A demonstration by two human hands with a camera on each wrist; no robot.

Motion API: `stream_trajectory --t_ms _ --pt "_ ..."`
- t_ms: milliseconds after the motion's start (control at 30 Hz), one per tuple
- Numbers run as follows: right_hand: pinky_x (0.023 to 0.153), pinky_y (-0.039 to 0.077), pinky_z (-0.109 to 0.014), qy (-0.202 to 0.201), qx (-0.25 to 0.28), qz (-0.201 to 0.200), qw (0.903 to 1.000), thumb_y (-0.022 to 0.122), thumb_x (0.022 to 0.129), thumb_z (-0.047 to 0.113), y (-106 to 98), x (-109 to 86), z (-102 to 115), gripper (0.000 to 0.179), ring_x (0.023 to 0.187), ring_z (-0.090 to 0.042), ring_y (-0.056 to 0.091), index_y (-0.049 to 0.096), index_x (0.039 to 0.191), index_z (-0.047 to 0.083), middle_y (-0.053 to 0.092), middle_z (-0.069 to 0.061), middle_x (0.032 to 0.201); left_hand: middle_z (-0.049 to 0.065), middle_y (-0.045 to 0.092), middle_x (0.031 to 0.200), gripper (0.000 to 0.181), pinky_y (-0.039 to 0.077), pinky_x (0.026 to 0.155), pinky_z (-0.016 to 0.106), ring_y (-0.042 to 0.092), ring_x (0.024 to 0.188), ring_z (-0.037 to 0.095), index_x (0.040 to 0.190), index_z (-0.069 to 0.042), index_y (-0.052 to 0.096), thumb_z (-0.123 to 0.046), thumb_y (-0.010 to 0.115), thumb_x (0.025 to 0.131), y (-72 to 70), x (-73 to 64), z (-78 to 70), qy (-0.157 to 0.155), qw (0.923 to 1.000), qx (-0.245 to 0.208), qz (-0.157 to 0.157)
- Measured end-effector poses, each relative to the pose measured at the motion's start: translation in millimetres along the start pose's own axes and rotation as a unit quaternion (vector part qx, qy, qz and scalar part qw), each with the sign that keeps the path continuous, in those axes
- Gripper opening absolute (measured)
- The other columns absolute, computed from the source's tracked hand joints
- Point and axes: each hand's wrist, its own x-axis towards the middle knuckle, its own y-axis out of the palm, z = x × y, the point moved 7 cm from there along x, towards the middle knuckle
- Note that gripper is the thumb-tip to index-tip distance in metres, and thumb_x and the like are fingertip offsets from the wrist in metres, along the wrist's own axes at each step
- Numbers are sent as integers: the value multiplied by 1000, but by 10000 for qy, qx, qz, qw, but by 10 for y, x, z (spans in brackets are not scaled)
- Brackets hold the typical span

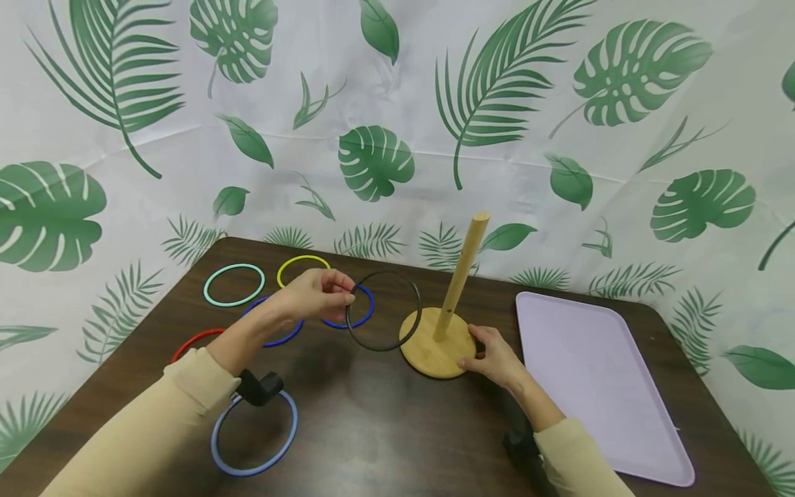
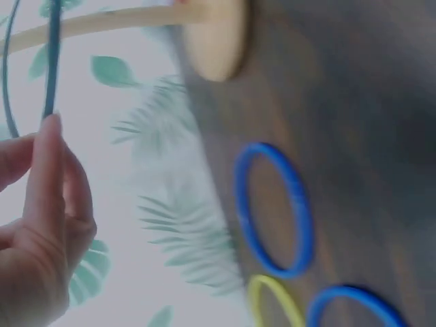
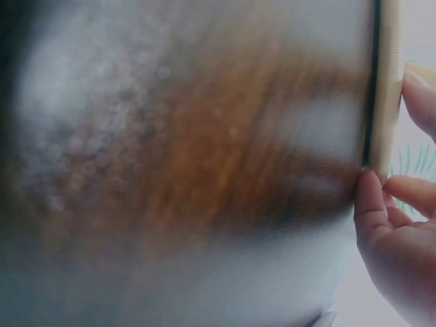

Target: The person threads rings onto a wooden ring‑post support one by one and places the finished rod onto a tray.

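Note:
In the head view my left hand [image 1: 315,293] pinches the edge of a thin black ring [image 1: 380,349], which hangs above the table just left of a wooden peg stand. The stand has an upright round peg [image 1: 462,266] on a disc base [image 1: 428,357]. No ring sits around the peg. My right hand [image 1: 495,355] grips the right rim of the base, thumb in front and fingers behind. Thumb and fingers also show on the black ring [image 2: 52,68] in the left wrist view. At the right edge of the right wrist view, fingertips [image 3: 370,187] meet the base's rim.
Several rings lie on the dark table at left: teal [image 1: 207,286], yellow [image 1: 304,257], two blue [image 1: 371,304], red [image 1: 199,335] and light blue [image 1: 248,472]. The left forearm covers part of the red one. A lilac tray [image 1: 577,366] lies at right. A leaf-print cloth hangs behind.

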Motion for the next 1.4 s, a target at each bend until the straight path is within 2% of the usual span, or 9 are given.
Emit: stream_trajectory --t_ms 267,500,633,767,900,1033,1133,1267,1400 --pt "86 54 -42 74 52 10 10000 76 77 4 0 -15 -32 74 119 -45 41 34 134 -19 34 -36 132 3 52 95 34 56 76 23 58 80 8 125 9 41 -2 52 95 -44 63 -545 195 9929 -1173 -18" --pt "85 54 -41 45 56 -13 10000 75 78 4 -7 -27 -25 74 119 -45 42 34 135 -18 34 -36 132 4 53 95 29 56 75 21 60 77 9 121 5 46 -5 53 95 62 193 -953 382 9865 -1589 -87" --pt "85 54 -41 37 33 -37 10000 75 78 4 -1 -26 -28 73 118 -45 43 34 134 -19 35 -36 132 6 55 97 30 56 75 21 61 76 11 122 3 49 -4 56 93 187 318 -1102 362 9842 -1724 -152" --pt "86 54 -42 62 123 -42 9999 75 77 3 8 -25 -23 73 118 -45 43 34 134 -19 34 -36 132 7 57 95 30 57 75 23 62 74 12 120 3 52 -3 58 92 313 444 -1168 339 9813 -1882 -199" --pt "86 54 -43 85 135 -47 9999 75 77 3 7 -26 -15 73 118 -44 43 34 134 -18 35 -36 132 6 58 89 23 57 69 21 63 70 12 114 4 54 -2 58 92 431 566 -1130 244 9766 -2130 -193" --pt "86 54 -42 51 58 -42 10000 75 78 3 2 -24 -11 73 118 -44 44 34 134 -18 35 -36 132 5 57 85 21 56 64 19 61 69 11 112 4 54 -1 56 92 536 660 -973 6 9739 -2267 -118" --pt "85 54 -41 40 64 -32 10000 75 78 3 1 -20 -8 73 118 -45 43 34 135 -19 35 -36 132 4 55 87 29 55 63 17 58 70 10 120 7 51 0 55 93 606 707 -786 -238 9737 -2267 -45" --pt "85 54 -41 45 85 -35 9999 75 78 3 0 -14 2 73 119 -45 43 34 134 -19 35 -36 132 5 55 92 36 55 66 17 59 70 10 127 9 47 -1 55 93 682 766 -464 -587 9765 -2075 -4" --pt "85 54 -41 39 99 -57 9999 75 78 3 1 -8 8 70 118 -44 44 38 132 -18 36 -35 131 6 56 89 34 56 75 24 58 72 11 124 8 50 0 57 92 726 810 -111 -958 9766 -1923 -124"
